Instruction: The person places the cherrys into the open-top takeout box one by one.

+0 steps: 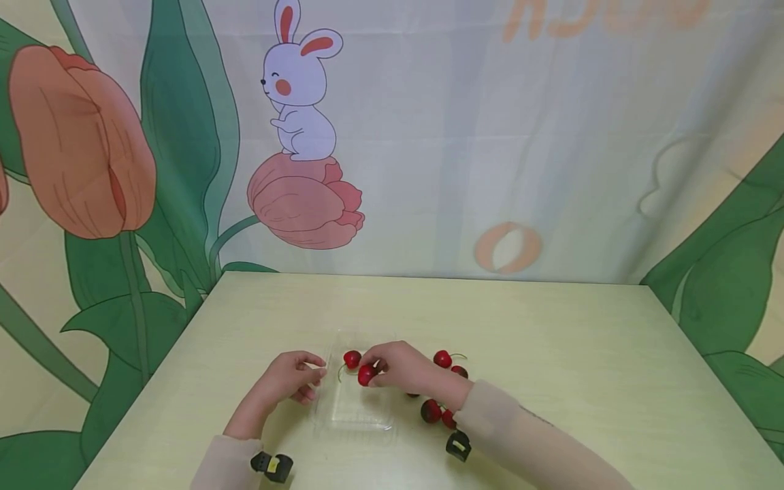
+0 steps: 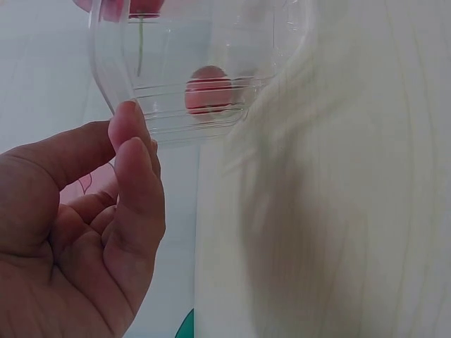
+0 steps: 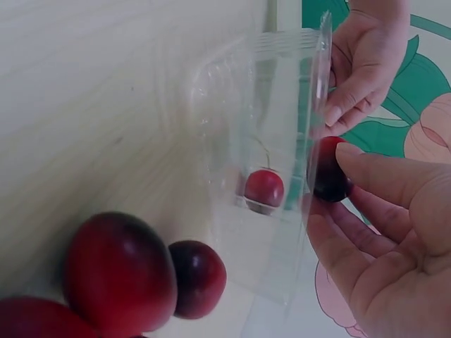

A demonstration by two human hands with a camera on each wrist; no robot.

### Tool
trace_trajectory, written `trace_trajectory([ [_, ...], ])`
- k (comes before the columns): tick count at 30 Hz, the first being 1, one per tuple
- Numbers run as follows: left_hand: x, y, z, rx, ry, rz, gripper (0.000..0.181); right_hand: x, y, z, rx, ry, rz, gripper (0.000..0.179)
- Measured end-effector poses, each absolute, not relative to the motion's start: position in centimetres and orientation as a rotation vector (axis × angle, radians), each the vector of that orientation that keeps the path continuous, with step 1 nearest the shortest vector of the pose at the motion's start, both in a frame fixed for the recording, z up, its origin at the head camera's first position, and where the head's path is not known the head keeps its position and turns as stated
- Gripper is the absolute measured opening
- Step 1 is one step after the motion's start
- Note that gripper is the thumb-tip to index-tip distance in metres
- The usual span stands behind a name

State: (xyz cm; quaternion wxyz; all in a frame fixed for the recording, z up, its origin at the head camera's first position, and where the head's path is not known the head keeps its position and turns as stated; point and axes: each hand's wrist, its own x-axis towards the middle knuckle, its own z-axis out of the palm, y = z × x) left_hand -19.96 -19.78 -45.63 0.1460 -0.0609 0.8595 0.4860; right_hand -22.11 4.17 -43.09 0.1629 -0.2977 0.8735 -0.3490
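A clear plastic box (image 1: 355,413) stands on the table between the two hands. At its left rim my left hand (image 1: 288,376) pinches the edge between thumb and fingertips; the left wrist view has these fingertips (image 2: 129,120) right at the rim. My right hand (image 1: 401,367) holds a dark red cherry (image 1: 366,375) between thumb and fingers, over the box. In the right wrist view this held cherry (image 3: 330,170) overlaps the box's rim. Another cherry (image 1: 352,359), with a green stem, lies inside the box toward its far end.
Several loose cherries (image 1: 431,411) lie on the table right of the box, partly hidden by the right forearm. One stemmed cherry (image 1: 442,358) lies beyond that forearm. A printed curtain (image 1: 416,136) hangs behind the pale table (image 1: 551,340).
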Motion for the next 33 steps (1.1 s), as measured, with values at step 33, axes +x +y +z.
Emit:
trace_trajectory([
  [33,-20.0,-19.9,-45.7,-0.168,2.472,1.395,0.028,-23.0,0.9,-45.3,-0.934,2.603,-0.783,0.024],
])
